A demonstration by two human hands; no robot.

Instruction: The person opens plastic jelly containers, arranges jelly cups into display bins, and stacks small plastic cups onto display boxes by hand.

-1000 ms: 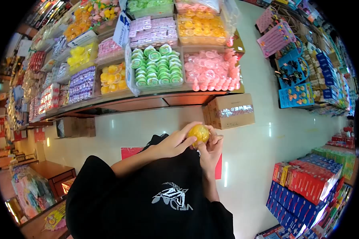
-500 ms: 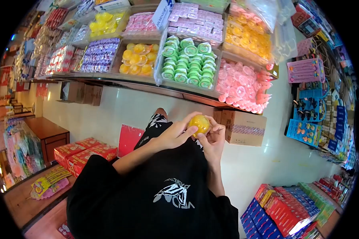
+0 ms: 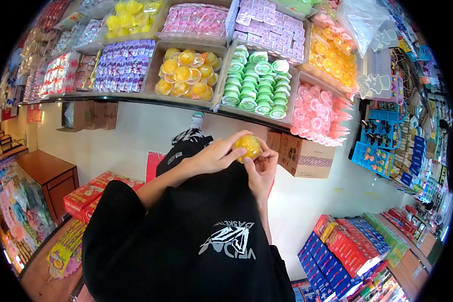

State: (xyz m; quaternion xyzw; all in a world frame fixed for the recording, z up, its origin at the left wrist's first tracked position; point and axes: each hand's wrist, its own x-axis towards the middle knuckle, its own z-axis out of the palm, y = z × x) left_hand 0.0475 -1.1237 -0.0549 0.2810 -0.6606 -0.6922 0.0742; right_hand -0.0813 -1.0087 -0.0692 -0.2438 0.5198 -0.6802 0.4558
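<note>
A round, shiny yellow ball-like item (image 3: 248, 147) is held in front of the black shirt. My left hand (image 3: 220, 154) grips it from the left, with the thumb across its front. On the other side my right hand (image 3: 262, 167) has its thumb at the item's lower edge and its fingers curled by its right side. Beyond the hands, a display bin (image 3: 153, 90) holds similar round yellow-orange items (image 3: 187, 74). Beside it are stacked green-lidded cups (image 3: 259, 83) and pink items (image 3: 314, 111).
Cardboard boxes (image 3: 307, 157) stand on the floor below the display's right part. Blue and red boxes (image 3: 345, 246) are stacked at the lower right. At the left are a brown cabinet (image 3: 53, 171) and red boxes (image 3: 93, 191). Hanging goods line the right side.
The view has shifted, bringing the yellow-orange bin closer to the middle. A shoe now shows below the display. Both hands still hold the yellow item.
</note>
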